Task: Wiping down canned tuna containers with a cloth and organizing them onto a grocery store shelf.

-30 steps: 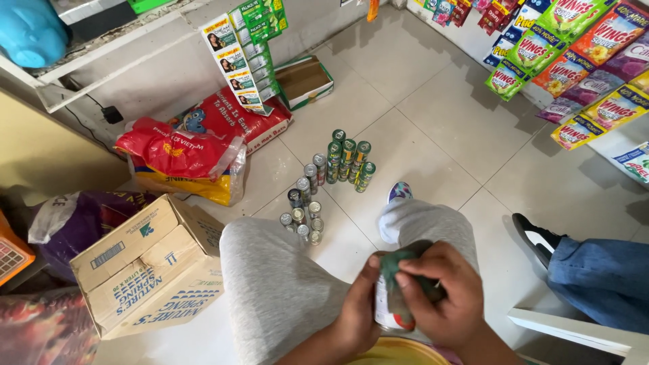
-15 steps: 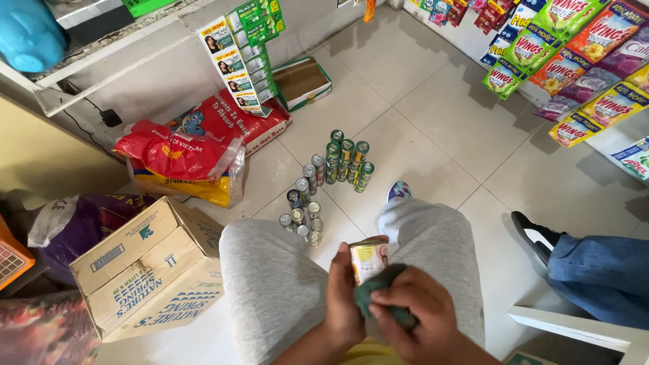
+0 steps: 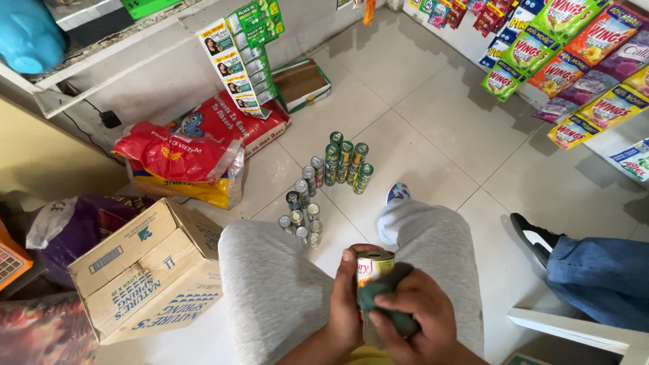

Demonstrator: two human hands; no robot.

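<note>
- holding a tin can point(image 3: 373, 265) upright over the lap, left hand point(image 3: 346, 304) clamped round its side, right hand point(image 3: 412, 318) pressing a dark green cloth point(image 3: 382, 297) against its front.
- since half a second ago: can raised a little, label and top rim now clearer above the cloth; a second ago, almost hidden under the right hand.
- hands close together, both closed on can and cloth.
- open tile floor point(image 3: 433, 115) ahead and to the right; left side crowded by a cardboard box point(image 3: 145, 270) and red sacks point(image 3: 182, 155).
- counted on the floor: about five green cans point(image 3: 346, 161) in one cluster, roughly eight silver-topped cans point(image 3: 303, 209) nearer the knees, exact number hard to tell.
- another person's jeans leg and black shoe point(image 3: 534, 236) at the right edge.
</note>
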